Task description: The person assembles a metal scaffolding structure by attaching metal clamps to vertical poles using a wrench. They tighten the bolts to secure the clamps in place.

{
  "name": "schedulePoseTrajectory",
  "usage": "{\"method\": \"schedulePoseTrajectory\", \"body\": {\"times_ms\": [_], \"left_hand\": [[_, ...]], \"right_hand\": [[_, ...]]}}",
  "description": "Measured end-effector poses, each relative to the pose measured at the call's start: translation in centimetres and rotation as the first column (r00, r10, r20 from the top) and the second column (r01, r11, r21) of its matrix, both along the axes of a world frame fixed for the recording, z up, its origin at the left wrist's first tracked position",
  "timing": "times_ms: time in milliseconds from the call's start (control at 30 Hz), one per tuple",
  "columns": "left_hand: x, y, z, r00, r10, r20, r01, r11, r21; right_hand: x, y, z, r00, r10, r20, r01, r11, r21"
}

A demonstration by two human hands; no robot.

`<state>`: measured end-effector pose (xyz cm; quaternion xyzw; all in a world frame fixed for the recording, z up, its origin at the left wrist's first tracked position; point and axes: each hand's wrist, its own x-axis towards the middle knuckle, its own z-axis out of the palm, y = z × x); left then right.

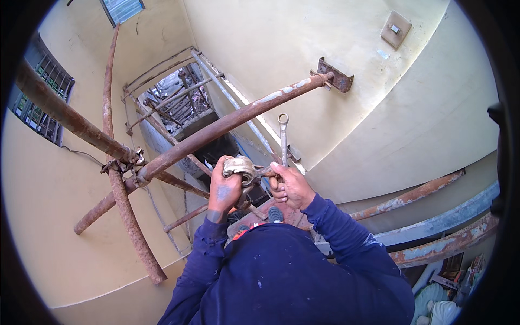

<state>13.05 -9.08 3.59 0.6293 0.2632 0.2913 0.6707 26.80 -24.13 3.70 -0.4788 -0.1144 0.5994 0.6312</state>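
My left hand (225, 187) is closed around a metal scaffold clamp (242, 169), held in front of my chest. The clamp's curved jaw faces up, and its bolt sticks out toward the right. My right hand (292, 187) grips a ring-ended wrench (283, 135), which stands upright with its ring at the top. The right fingers are also close to the clamp's bolt; whether they touch it I cannot tell. Just beyond both hands a rusty scaffold tube (227, 123) slants up to the right. The wrench's lower end is hidden in my right fist.
Another clamp joint (127, 162) ties several rusty tubes together at the left. The slanting tube ends at a rusty plate (337, 76) by the cream wall (346, 124). Curved tubes (422, 197) run along the right. A deep opening with rubble (173, 97) lies below ahead.
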Motion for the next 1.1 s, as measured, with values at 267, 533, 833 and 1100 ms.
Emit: {"method": "schedulePoseTrajectory", "body": {"times_ms": [267, 533, 833, 1100], "left_hand": [[0.4, 1.0, 0.5, 0.995, -0.088, -0.051, 0.087, 0.996, -0.013], [1.8, 1.5, 0.3, 0.995, -0.095, 0.020, 0.097, 0.983, -0.155], [2.9, 1.4, 0.8, 0.994, -0.080, 0.076, 0.104, 0.910, -0.401], [5.5, 0.8, 0.6, 0.996, -0.069, 0.052, 0.086, 0.722, -0.686]], "right_hand": [[1.3, 0.0, -2.3, 0.878, -0.077, 0.473, -0.030, 0.976, 0.214], [1.6, 0.1, -0.4, 0.969, 0.026, 0.247, -0.027, 1.000, 0.001], [1.2, -0.5, 0.0, 0.965, -0.067, 0.253, 0.056, 0.997, 0.050], [2.5, -1.1, -1.6, 0.643, -0.304, 0.703, 0.202, 0.953, 0.226]]}}
